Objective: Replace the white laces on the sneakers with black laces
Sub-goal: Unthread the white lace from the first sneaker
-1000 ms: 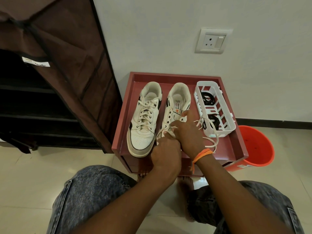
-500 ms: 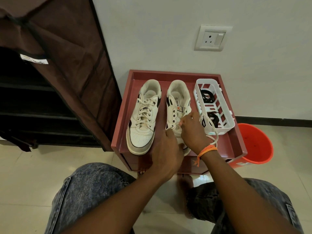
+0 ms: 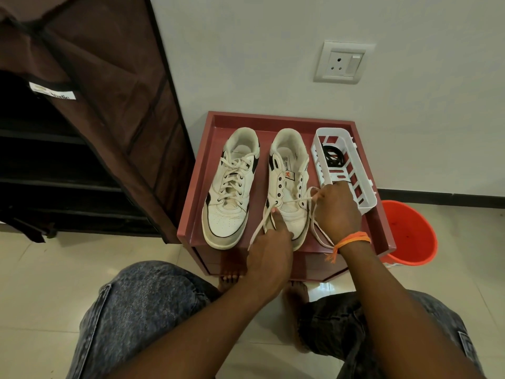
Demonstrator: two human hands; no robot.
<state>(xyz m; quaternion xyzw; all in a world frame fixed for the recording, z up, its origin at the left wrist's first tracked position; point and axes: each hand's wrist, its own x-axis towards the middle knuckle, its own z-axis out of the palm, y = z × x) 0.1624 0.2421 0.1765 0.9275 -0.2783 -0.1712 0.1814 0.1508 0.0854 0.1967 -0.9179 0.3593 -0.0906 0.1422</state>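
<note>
Against the pale wall, on a dark red tray-top stand (image 3: 200,187), the right white leather sneaker (image 3: 288,184) is almost unlaced. His right hand (image 3: 337,209) pinches the white lace (image 3: 296,201); his left hand (image 3: 269,248) presses the toe. He should pull gently, row by row. Black laces (image 3: 332,156) wait in the white plastic basket (image 3: 360,181).

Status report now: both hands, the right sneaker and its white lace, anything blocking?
Right hand pinches white lace, pulling rightward. Left hand steadies right sneaker; only lowest eyelets still threaded. Black laces wait in white basket. Nothing blocking.
</note>
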